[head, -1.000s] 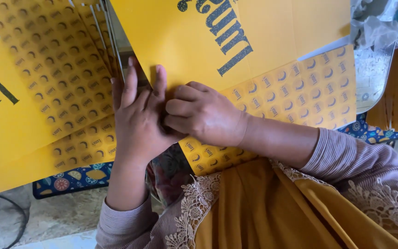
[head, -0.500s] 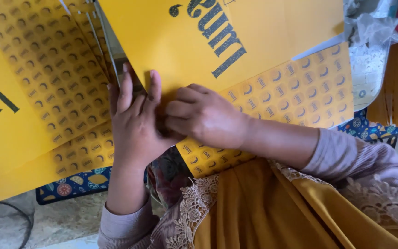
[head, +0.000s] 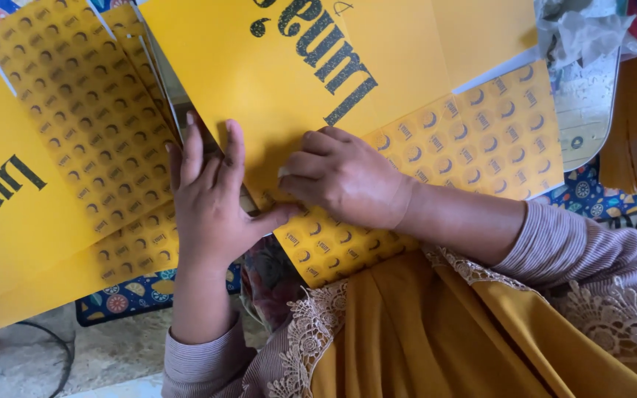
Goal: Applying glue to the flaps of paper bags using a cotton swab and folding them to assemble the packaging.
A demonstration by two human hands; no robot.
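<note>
A large yellow card sheet [head: 274,81] with black lettering lies tilted in front of me, its lower flap [head: 473,140] printed with rows of small round marks. My left hand [head: 211,203] presses flat on the sheet's lower left corner, fingers spread and pointing up, thumb stretched to the right along the edge. My right hand [head: 348,177] rests curled on the fold line beside it, fingertips pinching the card edge near the left thumb. A second yellow sheet [head: 53,169] with the same pattern lies to the left.
A blue patterned mat [head: 134,291] shows under the sheets. Crumpled clear plastic [head: 580,33] and a grey tray [head: 587,110] sit at the upper right. A dark cable [head: 53,343] lies on the stone floor at lower left. My mustard garment with lace trim fills the bottom.
The view has shifted, so sheets and hands sit lower and slightly right. My left thumb has spread out along the card edge, and my right hand has moved a little up the fold.
</note>
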